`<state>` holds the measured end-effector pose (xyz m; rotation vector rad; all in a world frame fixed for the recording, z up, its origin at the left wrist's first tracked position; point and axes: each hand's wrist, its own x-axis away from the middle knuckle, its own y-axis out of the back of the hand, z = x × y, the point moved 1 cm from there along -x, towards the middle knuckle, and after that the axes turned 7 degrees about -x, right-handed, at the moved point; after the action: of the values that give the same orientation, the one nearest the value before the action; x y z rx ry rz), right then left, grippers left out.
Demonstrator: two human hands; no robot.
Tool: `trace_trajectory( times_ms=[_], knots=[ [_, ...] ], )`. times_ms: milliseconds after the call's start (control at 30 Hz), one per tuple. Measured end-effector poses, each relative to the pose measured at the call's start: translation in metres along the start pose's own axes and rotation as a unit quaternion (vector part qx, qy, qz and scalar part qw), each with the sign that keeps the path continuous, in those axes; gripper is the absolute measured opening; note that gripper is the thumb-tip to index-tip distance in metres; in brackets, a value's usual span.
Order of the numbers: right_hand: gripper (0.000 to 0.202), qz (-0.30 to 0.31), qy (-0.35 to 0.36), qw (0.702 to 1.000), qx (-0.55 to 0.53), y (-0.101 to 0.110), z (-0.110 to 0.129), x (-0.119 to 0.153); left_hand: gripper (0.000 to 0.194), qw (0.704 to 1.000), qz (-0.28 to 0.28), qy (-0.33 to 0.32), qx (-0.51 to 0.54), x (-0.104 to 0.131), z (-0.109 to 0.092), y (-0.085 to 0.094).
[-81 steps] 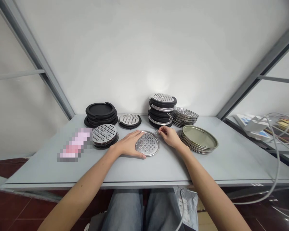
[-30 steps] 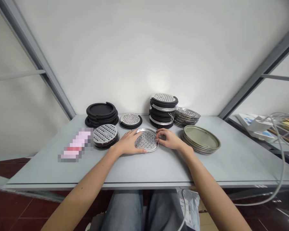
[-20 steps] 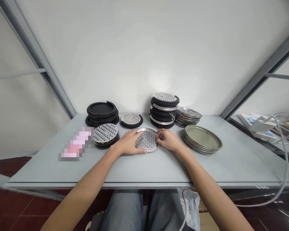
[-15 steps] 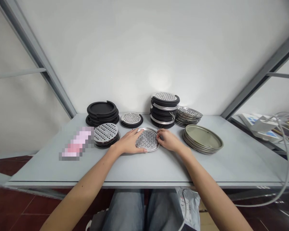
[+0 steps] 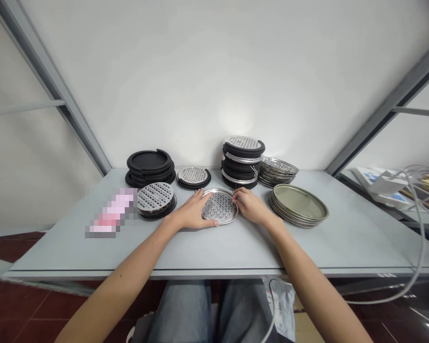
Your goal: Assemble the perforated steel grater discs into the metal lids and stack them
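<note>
A round metal tray with a perforated plate [image 5: 219, 206] lies flat on the table in front of me. My left hand [image 5: 193, 209] spans its left side, thumb on the near rim and fingers at the far left rim, gripping it. At the opposite rim, my right hand [image 5: 249, 205] has its fingers curled into a pinch. A thin bit of wire clip shows by these fingertips; the rest of it is hidden behind them.
Black round holders [image 5: 150, 162] are stacked back left, with perforated discs [image 5: 155, 196] before them. One black holder with a perforated plate [image 5: 193, 175] sits behind the tray, beside a tall assembled stack [image 5: 242, 162]. Rightward are metal trays [image 5: 279, 166] and olive-gold lids [image 5: 300, 202].
The right hand's fingertips have shifted slightly at the rim, and more of the wire shows. The left hand stays put on the tray. The whole view has drifted a little.
</note>
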<state>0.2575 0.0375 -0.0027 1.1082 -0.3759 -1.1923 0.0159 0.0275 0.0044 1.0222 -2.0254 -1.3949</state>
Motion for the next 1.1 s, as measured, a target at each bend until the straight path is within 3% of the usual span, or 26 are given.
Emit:
trace_trajectory(
  times_ms=[100,333,467,600,733,833,967,1100],
  knots=[
    [0.014,-0.03,-0.014,0.999,-0.029,0.002,0.002,-0.001,0.108,1.0,0.005,0.003,0.009,-0.001,0.001,0.0],
    [0.018,-0.097,-0.007,0.988,-0.12,0.001,0.002,-0.004,0.107,0.995,0.043,-0.086,0.009,-0.002,-0.006,0.002],
    [0.016,-0.101,-0.007,0.989,-0.106,-0.004,-0.004,-0.006,0.106,0.999,0.012,-0.045,-0.017,-0.004,-0.01,-0.001],
    [0.016,-0.116,-0.02,0.99,-0.082,-0.006,-0.01,-0.007,0.123,0.999,0.007,-0.039,-0.021,-0.005,-0.011,-0.003],
    [0.016,-0.125,0.003,0.988,-0.089,-0.009,-0.007,-0.008,0.132,0.998,-0.043,-0.014,-0.046,-0.007,-0.009,0.0],
    [0.014,-0.133,0.005,0.988,-0.075,-0.012,-0.004,-0.011,0.122,0.994,-0.087,0.01,-0.061,-0.007,-0.004,0.002],
    [0.014,-0.149,-0.023,0.988,-0.043,-0.013,-0.007,-0.013,0.089,0.987,-0.144,0.032,-0.061,-0.007,0.0,0.002],
    [0.017,-0.17,-0.031,0.984,-0.029,-0.009,-0.017,-0.011,0.072,0.985,-0.165,-0.008,-0.048,-0.006,-0.007,-0.004]
  ],
)
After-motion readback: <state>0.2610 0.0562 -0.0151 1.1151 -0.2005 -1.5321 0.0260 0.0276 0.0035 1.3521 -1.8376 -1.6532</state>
